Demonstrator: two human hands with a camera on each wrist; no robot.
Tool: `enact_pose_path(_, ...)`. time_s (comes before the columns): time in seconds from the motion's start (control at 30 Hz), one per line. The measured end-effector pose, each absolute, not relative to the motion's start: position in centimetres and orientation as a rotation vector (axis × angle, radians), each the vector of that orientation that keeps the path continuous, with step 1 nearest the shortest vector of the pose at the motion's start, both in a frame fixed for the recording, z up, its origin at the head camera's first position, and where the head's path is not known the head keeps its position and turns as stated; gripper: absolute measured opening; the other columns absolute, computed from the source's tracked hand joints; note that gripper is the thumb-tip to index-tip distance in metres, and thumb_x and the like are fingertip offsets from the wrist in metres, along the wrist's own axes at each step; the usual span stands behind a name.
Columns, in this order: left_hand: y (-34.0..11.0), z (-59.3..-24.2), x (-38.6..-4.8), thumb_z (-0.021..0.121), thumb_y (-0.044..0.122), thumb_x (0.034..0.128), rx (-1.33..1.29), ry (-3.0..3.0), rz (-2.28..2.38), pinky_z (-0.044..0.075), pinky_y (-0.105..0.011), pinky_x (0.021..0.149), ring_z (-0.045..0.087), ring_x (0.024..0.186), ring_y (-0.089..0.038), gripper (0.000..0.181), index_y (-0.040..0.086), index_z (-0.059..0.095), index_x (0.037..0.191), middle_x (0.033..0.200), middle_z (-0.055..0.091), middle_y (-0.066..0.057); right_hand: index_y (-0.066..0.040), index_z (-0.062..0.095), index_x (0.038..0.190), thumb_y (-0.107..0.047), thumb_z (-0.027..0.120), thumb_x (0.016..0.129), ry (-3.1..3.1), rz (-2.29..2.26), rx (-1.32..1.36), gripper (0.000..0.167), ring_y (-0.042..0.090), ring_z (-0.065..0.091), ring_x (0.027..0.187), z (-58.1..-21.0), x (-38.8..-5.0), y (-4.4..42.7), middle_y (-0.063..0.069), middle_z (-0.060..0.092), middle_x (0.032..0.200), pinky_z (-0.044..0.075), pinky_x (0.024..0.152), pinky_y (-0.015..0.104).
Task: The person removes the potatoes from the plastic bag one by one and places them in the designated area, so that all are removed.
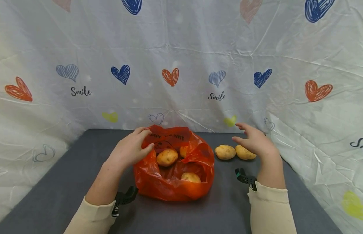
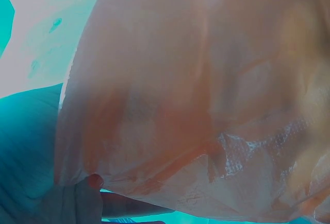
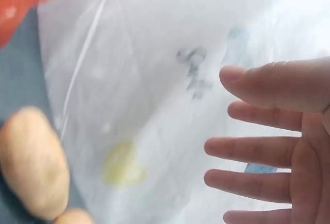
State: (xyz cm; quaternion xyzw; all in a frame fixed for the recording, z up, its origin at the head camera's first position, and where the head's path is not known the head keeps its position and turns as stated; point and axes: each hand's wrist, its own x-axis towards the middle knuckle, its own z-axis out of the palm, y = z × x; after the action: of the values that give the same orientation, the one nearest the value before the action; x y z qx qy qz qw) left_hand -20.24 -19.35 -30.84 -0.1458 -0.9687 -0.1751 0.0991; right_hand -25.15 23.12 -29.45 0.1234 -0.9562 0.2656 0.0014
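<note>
A red plastic bag (image 1: 172,191) stands on the table with its mouth spread wide. Inside it I see a potato (image 1: 167,157) at the left, another (image 1: 191,177) near the front and part of a third behind a fold. My left hand (image 1: 130,148) holds the bag's left rim; in the left wrist view the film (image 2: 154,126) hides much of the hand. To the right of the bag lie two more potatoes, one (image 1: 225,152) beside the other (image 1: 245,152). Above the right one hovers my right hand (image 1: 255,141), fingers spread apart and holding nothing.
The dark grey table (image 1: 222,211) stretches under everything. A white cloth (image 1: 193,107) printed with hearts and "Smile" hangs behind it and along both sides. Dark straps (image 1: 127,196) with cameras sit on both wrists.
</note>
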Motion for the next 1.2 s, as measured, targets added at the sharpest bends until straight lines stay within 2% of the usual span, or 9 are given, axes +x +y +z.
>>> enact_pose_path(0.27, -19.2, -30.9, -20.2, 0.066, 0.03, 0.0997, -0.423, -2.865, -0.517, 0.045, -0.062, 0.103, 0.051, 0.133, -0.042, 0.053, 0.004, 0.055, 0.145, 0.153, 0.044, -0.021, -0.008, 0.046, 0.153, -0.034, 0.068, 0.1, -2.905, 0.862, 0.68, 0.063, 0.041, 0.05, 0.135, -28.2, -22.5, 18.9, 0.015, 0.051, 0.151, 0.042, 0.107, 0.061)
enact_pose_path(0.43, -19.1, -31.0, -20.1, 0.066, 0.029, 0.1, -0.435, -2.864, -0.513, 0.046, -0.062, 0.101, 0.051, 0.132, -0.043, 0.052, 0.004, 0.055, 0.144, 0.152, 0.045, -0.022, -0.012, 0.052, 0.15, -0.027, 0.071, 0.099, -2.866, 0.895, 0.829, 0.056, 0.034, 0.06, 0.123, -28.1, -21.3, 16.6, 0.012, 0.059, 0.142, 0.052, 0.097, 0.053)
enact_pose_path(0.57, -19.1, -31.1, -20.2, 0.065, 0.028, 0.1005, -0.456, -2.856, -0.503, 0.048, -0.062, 0.099, 0.052, 0.131, -0.043, 0.05, 0.003, 0.055, 0.144, 0.151, 0.045, -0.023, -0.01, 0.057, 0.143, -0.021, 0.073, 0.097, -2.813, 0.886, 0.979, 0.051, 0.024, 0.067, 0.107, -28.2, -20.6, 14.9, 0.01, 0.064, 0.132, 0.058, 0.085, 0.042)
enact_pose_path(0.7, -19.1, -31.0, -20.2, 0.065, 0.029, 0.1005, -0.458, -2.858, -0.502, 0.048, -0.061, 0.098, 0.053, 0.131, -0.042, 0.051, 0.003, 0.055, 0.144, 0.151, 0.045, -0.022, -0.007, 0.062, 0.137, -0.018, 0.075, 0.095, -2.819, 0.838, 1.105, 0.045, 0.014, 0.066, 0.092, -28.6, -20.3, 13.2, 0.007, 0.069, 0.12, 0.056, 0.076, 0.032)
enact_pose_path(0.87, -19.2, -30.9, -20.3, 0.066, 0.03, 0.1001, -0.449, -2.865, -0.5, 0.048, -0.061, 0.099, 0.052, 0.132, -0.042, 0.053, 0.004, 0.055, 0.145, 0.152, 0.044, -0.021, -0.007, 0.069, 0.127, -0.018, 0.075, 0.095, -2.899, 0.731, 1.214, 0.035, 0.008, 0.064, 0.085, -29.2, -20.1, 11.2, 0.003, 0.071, 0.115, 0.054, 0.078, 0.03)
enact_pose_path(0.97, -19.2, -30.9, -20.3, 0.066, 0.029, 0.1002, -0.452, -2.864, -0.499, 0.048, -0.061, 0.098, 0.052, 0.131, -0.042, 0.052, 0.004, 0.055, 0.144, 0.152, 0.044, -0.022, -0.008, 0.074, 0.119, -0.018, 0.076, 0.094, -2.94, 0.657, 1.253, 0.028, 0.007, 0.064, 0.084, -29.7, -19.9, 10.1, 0.0, 0.072, 0.11, 0.054, 0.08, 0.031)
enact_pose_path(1.1, -19.1, -30.9, -20.2, 0.065, 0.03, 0.1003, -0.451, -2.871, -0.504, 0.048, -0.061, 0.099, 0.052, 0.131, -0.042, 0.052, 0.004, 0.055, 0.145, 0.152, 0.044, -0.022, -0.013, 0.078, 0.097, -0.02, 0.079, 0.091, -3.031, 0.524, 1.201, 0.01, 0.009, 0.057, 0.073, -30.7, -19.6, 8.8, -0.008, 0.066, 0.082, 0.051, 0.071, 0.031)
enact_pose_path(1.13, -19.0, -30.9, -20.2, 0.065, 0.03, 0.1003, -0.451, -2.872, -0.506, 0.048, -0.061, 0.099, 0.052, 0.131, -0.042, 0.053, 0.004, 0.055, 0.145, 0.152, 0.044, -0.022, -0.013, 0.077, 0.089, -0.02, 0.079, 0.091, -3.055, 0.483, 1.167, 0.008, 0.01, 0.054, 0.069, -31.0, -19.5, 8.5, -0.009, 0.063, 0.075, 0.049, 0.067, 0.03)
enact_pose_path(1.2, -19.0, -30.9, -20.2, 0.066, 0.029, 0.1002, -0.45, -2.874, -0.51, 0.048, -0.061, 0.099, 0.052, 0.131, -0.042, 0.052, 0.004, 0.055, 0.145, 0.153, 0.044, -0.021, -0.014, 0.071, 0.074, -0.021, 0.081, 0.089, -3.087, 0.416, 1.088, 0.019, 0.011, 0.047, 0.061, -31.5, -19.4, 7.9, -0.009, 0.05, 0.063, 0.043, 0.06, 0.03)
